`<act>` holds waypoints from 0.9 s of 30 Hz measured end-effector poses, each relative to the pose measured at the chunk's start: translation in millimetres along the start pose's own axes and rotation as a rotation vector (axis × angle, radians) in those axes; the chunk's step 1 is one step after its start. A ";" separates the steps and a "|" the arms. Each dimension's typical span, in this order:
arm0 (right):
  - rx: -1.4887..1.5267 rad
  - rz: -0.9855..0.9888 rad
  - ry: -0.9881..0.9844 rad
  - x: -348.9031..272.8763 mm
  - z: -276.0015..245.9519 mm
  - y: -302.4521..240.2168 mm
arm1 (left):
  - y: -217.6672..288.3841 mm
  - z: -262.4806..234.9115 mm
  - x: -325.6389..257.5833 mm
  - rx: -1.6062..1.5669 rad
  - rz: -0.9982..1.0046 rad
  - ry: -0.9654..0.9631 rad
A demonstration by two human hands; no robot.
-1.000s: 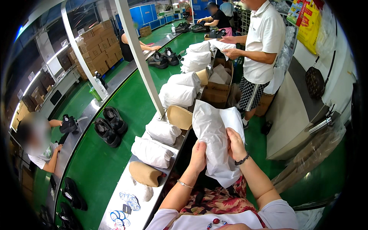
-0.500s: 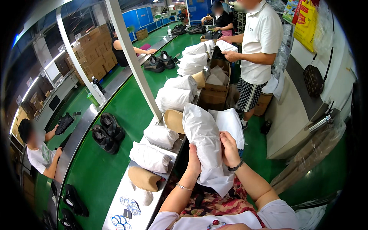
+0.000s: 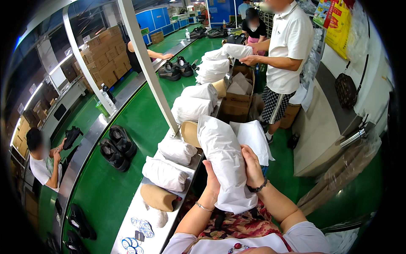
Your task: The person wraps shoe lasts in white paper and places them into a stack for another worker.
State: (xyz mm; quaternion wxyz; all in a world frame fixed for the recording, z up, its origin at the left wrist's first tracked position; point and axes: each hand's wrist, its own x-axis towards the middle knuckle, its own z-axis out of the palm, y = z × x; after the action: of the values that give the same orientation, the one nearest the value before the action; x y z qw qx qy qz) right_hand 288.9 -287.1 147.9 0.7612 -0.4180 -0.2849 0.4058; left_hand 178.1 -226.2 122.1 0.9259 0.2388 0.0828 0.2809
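Between my two hands is a white paper-wrapped bundle (image 3: 223,158), long and rounded, tilted with its far end toward the upper left. My left hand (image 3: 212,180) presses along its left side, the thumb upward. My right hand (image 3: 253,166) wraps its right side with the fingers close together. The paper hides what is inside. Just beyond lies a stack of white paper sheets (image 3: 256,142). On the metal ledge to the left sit two similar wrapped bundles (image 3: 165,173) and a tan curved piece (image 3: 157,197).
Black shoes (image 3: 118,148) stand on the green conveyor belt (image 3: 105,197). More wrapped bundles (image 3: 193,106) line the ledge ahead, near a cardboard box (image 3: 236,103). A co-worker in white (image 3: 285,46) holds a bundle; another at left holds a dark shoe (image 3: 72,137). A white post (image 3: 148,63) rises from the ledge.
The loose paper flap at the bundle's near end is now gathered closer in, and the bundle has shifted slightly left. The standing co-worker's bundle has moved left; the left co-worker's hands and shoe have moved.
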 end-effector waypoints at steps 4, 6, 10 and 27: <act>-0.030 -0.009 -0.033 6.4 -6.5 0.1 | -1.4 6.0 -0.9 0.118 0.019 0.036; -0.076 -0.007 -0.087 12.8 -17.1 3.2 | -5.2 0.2 0.5 0.149 0.025 -0.047; -0.363 -0.129 -0.169 28.8 -25.1 6.8 | -9.9 -7.1 -3.1 0.174 0.009 -0.062; -1.069 -0.079 -0.210 2.7 -8.6 -38.8 | -2.2 1.1 27.7 0.444 0.500 0.217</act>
State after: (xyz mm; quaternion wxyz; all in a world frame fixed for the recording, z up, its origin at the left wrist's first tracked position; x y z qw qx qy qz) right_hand 311.6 -300.8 177.6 0.4248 -0.6929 -0.5414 0.2151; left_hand 202.4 -212.8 121.5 0.7396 0.4161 0.1787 0.4979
